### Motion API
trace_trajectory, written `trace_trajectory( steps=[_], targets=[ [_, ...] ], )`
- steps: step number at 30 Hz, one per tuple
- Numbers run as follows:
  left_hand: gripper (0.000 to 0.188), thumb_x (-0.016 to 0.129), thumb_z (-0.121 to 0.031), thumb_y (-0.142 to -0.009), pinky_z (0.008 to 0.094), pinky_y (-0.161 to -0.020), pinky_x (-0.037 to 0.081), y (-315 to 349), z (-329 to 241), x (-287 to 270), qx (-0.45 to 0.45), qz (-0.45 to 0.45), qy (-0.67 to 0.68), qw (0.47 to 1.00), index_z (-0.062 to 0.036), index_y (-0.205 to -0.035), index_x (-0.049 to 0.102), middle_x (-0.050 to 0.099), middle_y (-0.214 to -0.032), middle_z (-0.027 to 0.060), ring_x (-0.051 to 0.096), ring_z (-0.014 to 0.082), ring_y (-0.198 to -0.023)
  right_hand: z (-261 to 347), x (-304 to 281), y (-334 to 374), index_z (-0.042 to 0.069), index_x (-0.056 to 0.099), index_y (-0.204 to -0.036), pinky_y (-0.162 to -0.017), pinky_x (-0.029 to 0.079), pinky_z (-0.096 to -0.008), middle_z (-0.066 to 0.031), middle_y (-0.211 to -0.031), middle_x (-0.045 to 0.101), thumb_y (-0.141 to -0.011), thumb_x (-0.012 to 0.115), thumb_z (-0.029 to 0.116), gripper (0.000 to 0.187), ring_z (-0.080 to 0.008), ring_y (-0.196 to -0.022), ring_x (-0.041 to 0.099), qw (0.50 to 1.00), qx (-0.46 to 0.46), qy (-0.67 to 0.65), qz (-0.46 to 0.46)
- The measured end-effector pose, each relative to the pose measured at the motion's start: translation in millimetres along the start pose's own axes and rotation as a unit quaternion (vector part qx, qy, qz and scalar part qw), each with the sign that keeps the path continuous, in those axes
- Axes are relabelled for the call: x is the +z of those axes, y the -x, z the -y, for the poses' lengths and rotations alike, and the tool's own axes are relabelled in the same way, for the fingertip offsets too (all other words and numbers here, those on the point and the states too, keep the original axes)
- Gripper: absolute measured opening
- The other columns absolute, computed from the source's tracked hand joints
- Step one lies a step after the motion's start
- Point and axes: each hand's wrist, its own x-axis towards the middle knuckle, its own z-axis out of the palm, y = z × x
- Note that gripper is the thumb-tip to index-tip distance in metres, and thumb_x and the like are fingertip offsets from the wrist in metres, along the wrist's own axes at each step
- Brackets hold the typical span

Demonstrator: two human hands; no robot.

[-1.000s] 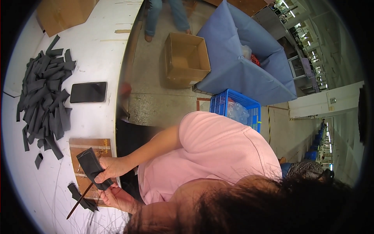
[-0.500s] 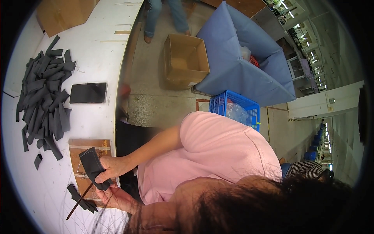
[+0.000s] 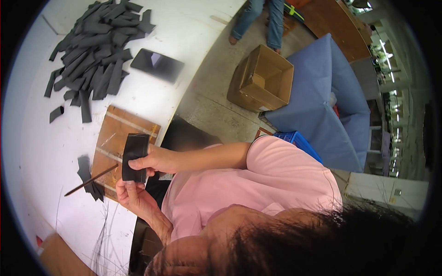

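A dark grey fabric piece [image 3: 134, 152], folded into a short band, is held up over the board by both my hands. My right hand [image 3: 159, 158], the upper one in the picture, is closed around it with the thumb pressed flat on its face. Below it, my left hand [image 3: 136, 198] pinches the lower end between thumb and fingers. Underneath lies a brown board [image 3: 108, 145] with pale tape bands. A thin dark brown stick [image 3: 90, 181] lies across the board's edge, over a few dark fabric pieces [image 3: 86, 168].
A large heap of dark fabric strips [image 3: 92, 53] and a black phone [image 3: 157, 66] lie on the white table [image 3: 50, 152]. Beyond its edge are an open cardboard box [image 3: 244, 94], a blue fabric bin [image 3: 317, 119] and a blue crate [image 3: 301, 145]. Another person's legs [image 3: 251, 20] stand behind.
The whole view has turned and shifted, so the table things appear higher up. The held fabric piece has turned from slanted to nearly vertical in the picture; both hands stay on it.
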Motion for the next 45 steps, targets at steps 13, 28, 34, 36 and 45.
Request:
trace_trajectory(
  steps=[13, 28, 34, 36, 45],
  targets=[
    [0.009, 0.052, 0.000, -0.075, 0.0165, -0.050, 0.036, -4, -8, 13, -0.074, 0.032, 0.055, 0.995, -0.0006, -0.084, 0.055, 0.055, -0.067, 0.0019, 0.047, 0.0063, -0.053, 17, 6, 10, 0.007, 0.056, -0.079, -0.044, 0.033, -0.0150, 0.0040, -0.067, 0.053, -0.079, 0.057, 0.020, 0.013, -0.0014, -0.052, 0.043, 0.993, -0.028, 0.100, -0.050],
    [0.006, 0.057, -0.004, -0.077, 0.0144, -0.046, 0.036, -4, -3, -5, 0.061, -0.056, -0.048, 0.995, 0.0001, -0.081, 0.056, 0.057, -0.071, 0.0033, 0.048, 0.0047, -0.054, 1, -26, 16, 0.003, 0.056, -0.066, -0.044, 0.034, -0.0203, 0.0024, -0.056, 0.049, -0.080, 0.057, 0.019, 0.021, -0.0050, -0.050, 0.042, 0.993, -0.018, 0.091, -0.079],
    [0.004, 0.055, -0.002, -0.078, 0.0148, -0.052, 0.037, -4, 0, 5, 0.018, 0.018, -0.135, 0.991, 0.0000, -0.081, 0.053, 0.054, -0.071, 0.0013, 0.048, 0.0050, -0.059, 12, -5, 26, 0.002, 0.053, -0.072, -0.048, 0.037, -0.0229, -0.0037, -0.064, 0.046, -0.066, 0.069, 0.013, 0.020, -0.0121, -0.053, 0.046, 0.880, -0.258, 0.393, -0.068],
    [0.005, 0.054, 0.000, -0.078, 0.0171, -0.057, 0.042, -1, 3, 8, 0.001, 0.040, -0.128, 0.991, 0.0015, -0.083, 0.051, 0.052, -0.074, 0.0023, 0.048, 0.0058, -0.064, 11, -3, 21, 0.000, 0.053, -0.077, -0.048, 0.041, -0.0242, -0.0059, -0.067, 0.047, -0.065, 0.071, 0.017, 0.028, -0.0133, -0.054, 0.049, 0.859, -0.286, 0.423, -0.044],
    [0.006, 0.055, 0.000, -0.077, 0.0147, -0.052, 0.037, -2, 11, 5, 0.002, 0.092, -0.175, 0.980, 0.0003, -0.082, 0.051, 0.051, -0.071, 0.0004, 0.046, 0.0036, -0.060, -5, -15, 18, -0.001, 0.054, -0.078, -0.051, 0.042, -0.0313, -0.0099, -0.069, 0.049, -0.070, 0.063, 0.009, 0.016, -0.0240, -0.060, 0.053, 0.795, -0.329, 0.508, -0.047]
  ],
)
